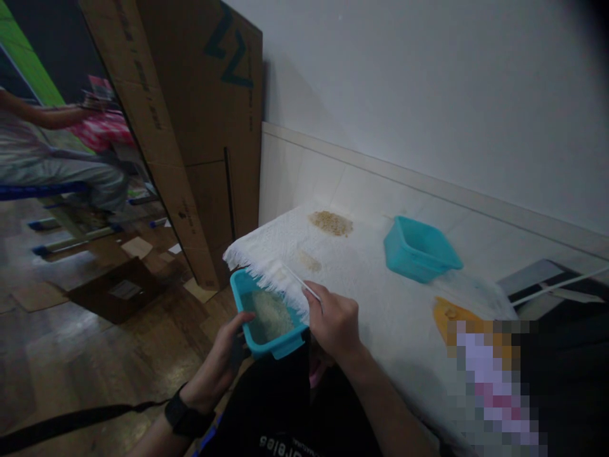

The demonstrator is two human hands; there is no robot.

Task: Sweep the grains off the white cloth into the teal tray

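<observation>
With my left hand [223,357] curling its fingers round the near rim of the teal tub [280,348] of pale grains [270,314], held just off the towel [371,279] fringe, and my right hand [333,320] pinching a thin white stick [301,283], I judge a tilt could spill grains onto the floor [95,355].

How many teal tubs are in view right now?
2. One tub, holding pale grains, is gripped by the left hand at the white cloth's near edge; the other tub sits farther right on the cloth, toward the wall. The blurred patch may hide more.
</observation>
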